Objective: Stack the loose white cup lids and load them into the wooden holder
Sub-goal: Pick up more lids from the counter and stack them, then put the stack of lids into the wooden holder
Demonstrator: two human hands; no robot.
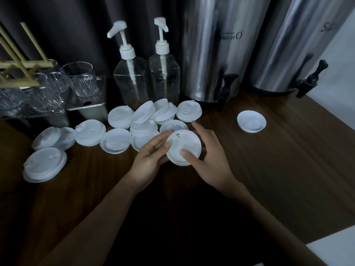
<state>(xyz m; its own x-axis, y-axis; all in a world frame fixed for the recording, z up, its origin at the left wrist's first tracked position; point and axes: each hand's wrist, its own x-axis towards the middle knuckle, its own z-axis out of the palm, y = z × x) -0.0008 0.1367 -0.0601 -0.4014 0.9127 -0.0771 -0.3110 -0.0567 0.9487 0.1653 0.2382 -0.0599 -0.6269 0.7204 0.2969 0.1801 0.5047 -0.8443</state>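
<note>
We hold one white lid [183,147] just above the bench [269,154], between both hands. The left hand [151,157] curls its fingers [166,145] round the lid's left rim with the thumb on top. The right hand [209,160] pinches the near rim, thumb pressed on the flat face, while its forefinger lies straight towards the pile. The other loose lids [116,141] lie scattered and partly overlapping behind and left of our hands. One lone lid [251,121] sits well apart to the right, near the steel dispensers [217,54]. The wooden holder [25,64] stands at the far left over the clear cups [80,79]. These lids look thin, very light and slightly flexible, smooth enough to slip. We judge the rim the best place to take hold, pinching lightly so the dome does not buckle, and nesting each squarely so the stack does not slide.
</note>
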